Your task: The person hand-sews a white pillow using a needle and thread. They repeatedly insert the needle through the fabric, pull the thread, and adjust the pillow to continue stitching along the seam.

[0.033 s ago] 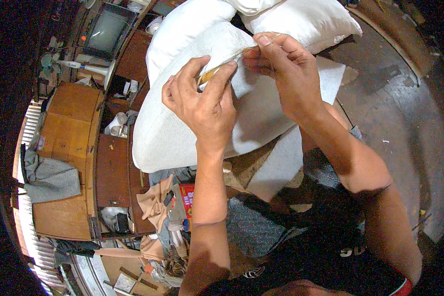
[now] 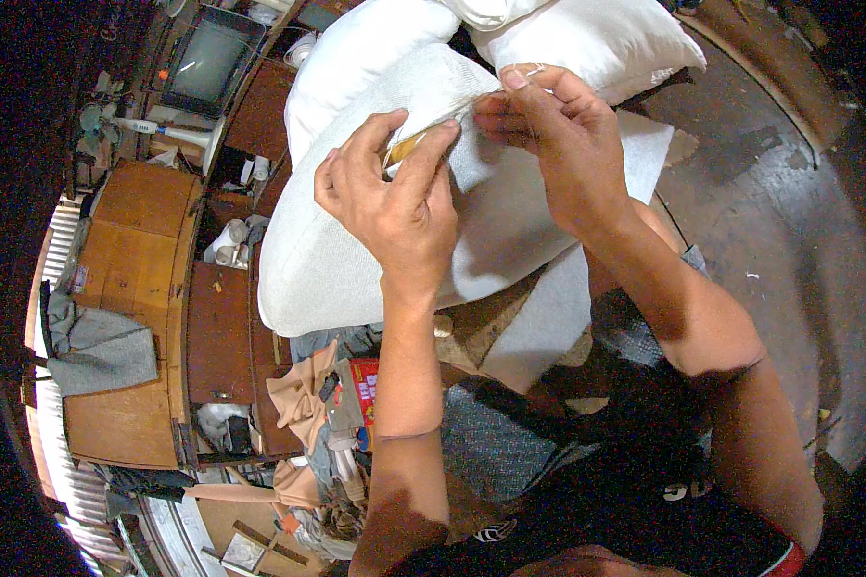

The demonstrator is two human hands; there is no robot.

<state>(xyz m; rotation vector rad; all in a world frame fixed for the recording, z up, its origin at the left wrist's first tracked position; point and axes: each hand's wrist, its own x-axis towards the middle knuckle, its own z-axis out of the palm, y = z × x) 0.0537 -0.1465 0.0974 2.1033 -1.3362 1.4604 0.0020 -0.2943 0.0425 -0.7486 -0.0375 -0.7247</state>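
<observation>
Both my hands are raised over a large white stuffed cushion [image 2: 327, 260]. With thumb and fingers curled, my left hand [image 2: 394, 212] grips a small yellow roll with white at its end [image 2: 406, 150]; its exact kind is partly hidden by the fingers. My right hand [image 2: 577, 154], to the right and slightly higher, pinches a thin pale thread [image 2: 539, 69] between thumb and forefinger. A fine strand seems to run between the two hands across the cushion's far part.
More white pillows [image 2: 597, 43] lie behind the cushion. To the left stand wooden cabinets [image 2: 125, 250] with a grey cloth [image 2: 101, 351] over one, and a dark screen [image 2: 212, 60]. Fabric scraps [image 2: 308, 394] are heaped near my left forearm. Bare floor [image 2: 770, 250] stretches to the right.
The thread at my right fingertips shows a little more clearly. Both hands have shifted only very slightly.
</observation>
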